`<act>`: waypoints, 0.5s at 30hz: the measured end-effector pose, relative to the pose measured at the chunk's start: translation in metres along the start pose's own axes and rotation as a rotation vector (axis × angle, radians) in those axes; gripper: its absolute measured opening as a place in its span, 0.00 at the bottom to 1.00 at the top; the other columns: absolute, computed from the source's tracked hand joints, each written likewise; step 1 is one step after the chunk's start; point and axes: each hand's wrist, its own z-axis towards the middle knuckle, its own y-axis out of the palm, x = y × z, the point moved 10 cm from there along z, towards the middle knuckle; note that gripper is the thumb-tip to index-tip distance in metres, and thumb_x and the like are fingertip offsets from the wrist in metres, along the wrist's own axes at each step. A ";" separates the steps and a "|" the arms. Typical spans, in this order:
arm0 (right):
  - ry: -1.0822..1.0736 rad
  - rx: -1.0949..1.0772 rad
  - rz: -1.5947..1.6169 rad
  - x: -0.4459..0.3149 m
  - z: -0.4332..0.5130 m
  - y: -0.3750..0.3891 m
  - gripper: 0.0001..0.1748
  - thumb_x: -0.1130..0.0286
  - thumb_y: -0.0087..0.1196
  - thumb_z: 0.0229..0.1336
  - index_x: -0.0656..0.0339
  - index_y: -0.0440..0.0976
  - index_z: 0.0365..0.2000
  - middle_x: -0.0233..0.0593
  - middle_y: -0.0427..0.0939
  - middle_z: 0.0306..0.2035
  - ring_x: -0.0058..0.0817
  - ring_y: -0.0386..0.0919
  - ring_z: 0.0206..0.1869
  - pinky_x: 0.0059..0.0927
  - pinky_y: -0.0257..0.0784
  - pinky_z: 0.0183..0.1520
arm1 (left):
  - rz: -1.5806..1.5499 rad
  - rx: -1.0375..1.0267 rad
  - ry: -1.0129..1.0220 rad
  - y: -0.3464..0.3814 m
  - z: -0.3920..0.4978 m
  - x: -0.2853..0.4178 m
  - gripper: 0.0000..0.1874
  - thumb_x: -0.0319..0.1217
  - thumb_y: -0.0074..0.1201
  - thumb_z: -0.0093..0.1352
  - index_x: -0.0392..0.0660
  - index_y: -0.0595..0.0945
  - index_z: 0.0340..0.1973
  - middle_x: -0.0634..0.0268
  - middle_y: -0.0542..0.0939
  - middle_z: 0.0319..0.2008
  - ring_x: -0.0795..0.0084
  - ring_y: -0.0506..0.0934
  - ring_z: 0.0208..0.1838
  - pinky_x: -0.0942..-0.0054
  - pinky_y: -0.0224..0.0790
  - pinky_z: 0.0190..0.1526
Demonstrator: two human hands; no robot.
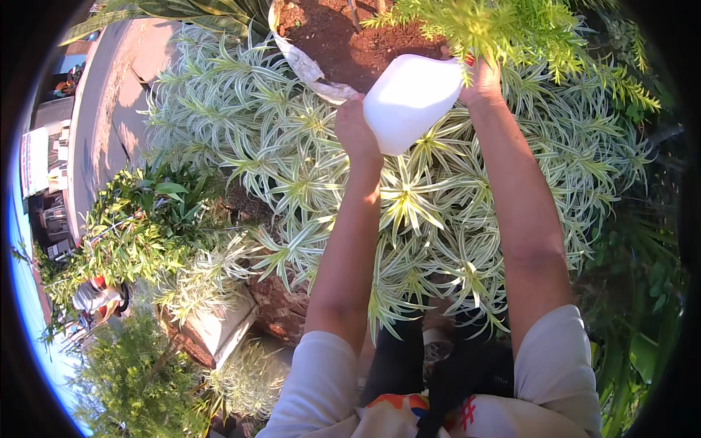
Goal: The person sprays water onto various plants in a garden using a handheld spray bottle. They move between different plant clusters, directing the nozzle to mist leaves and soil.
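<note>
A white plastic container (413,101) is stretched between my two hands, above striped green-and-white spider plants (408,202). My left hand (357,128) is at its lower left side, next to the rolled edge of a pale woven sack (306,68); whether the fingers grip the container, the sack or both cannot be told. My right hand (483,79) holds the container's other end, where a small red part (469,59) shows; leaves partly cover those fingers. Beyond the container lies reddish-brown soil (361,52) inside the sack, with thin stems standing in it.
Feathery yellow-green foliage (493,27) hangs over my right hand. Long-leaved snake plants (213,16) grow at the top left. A paved path (109,109) runs along the left, and a pale plant bag (219,323) lies at lower left. A person (98,295) is far left.
</note>
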 end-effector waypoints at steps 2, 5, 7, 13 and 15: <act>0.004 -0.082 0.060 -0.002 -0.006 -0.025 0.29 0.45 0.51 0.64 0.58 0.71 0.53 0.43 0.77 0.47 0.36 0.76 0.49 0.43 0.77 0.49 | 0.120 0.033 -0.066 0.002 -0.023 -0.011 0.16 0.38 0.46 0.74 0.36 0.76 0.35 0.61 0.78 0.33 0.72 0.75 0.37 0.69 0.69 0.38; -0.038 -0.173 -0.009 -0.021 -0.012 -0.069 0.27 0.49 0.53 0.65 0.57 0.70 0.55 0.40 0.76 0.49 0.30 0.75 0.49 0.35 0.77 0.44 | 0.215 0.053 -0.141 0.011 -0.053 -0.039 0.16 0.38 0.46 0.73 0.36 0.76 0.33 0.61 0.77 0.31 0.71 0.73 0.34 0.67 0.67 0.39; -0.188 -0.023 -0.245 -0.051 -0.032 -0.106 0.27 0.52 0.50 0.68 0.60 0.67 0.59 0.39 0.78 0.42 0.31 0.76 0.42 0.31 0.76 0.42 | 0.263 0.003 -0.137 0.027 -0.069 -0.065 0.16 0.37 0.46 0.73 0.36 0.77 0.33 0.62 0.77 0.30 0.70 0.72 0.34 0.66 0.66 0.40; -0.321 0.237 -0.064 -0.158 -0.087 -0.141 0.33 0.42 0.45 0.69 0.61 0.70 0.56 0.29 0.72 0.30 0.19 0.68 0.28 0.24 0.66 0.32 | -0.059 -0.456 -0.294 0.113 -0.093 -0.129 0.23 0.45 0.39 0.77 0.38 0.73 0.55 0.59 0.79 0.47 0.65 0.78 0.48 0.65 0.71 0.52; -0.327 0.183 -0.088 -0.190 -0.086 -0.137 0.27 0.43 0.50 0.66 0.57 0.70 0.47 0.31 0.75 0.33 0.22 0.72 0.31 0.26 0.71 0.33 | -0.201 -0.542 -0.528 0.156 -0.118 -0.153 0.31 0.54 0.38 0.76 0.41 0.71 0.61 0.57 0.77 0.54 0.60 0.76 0.56 0.59 0.68 0.59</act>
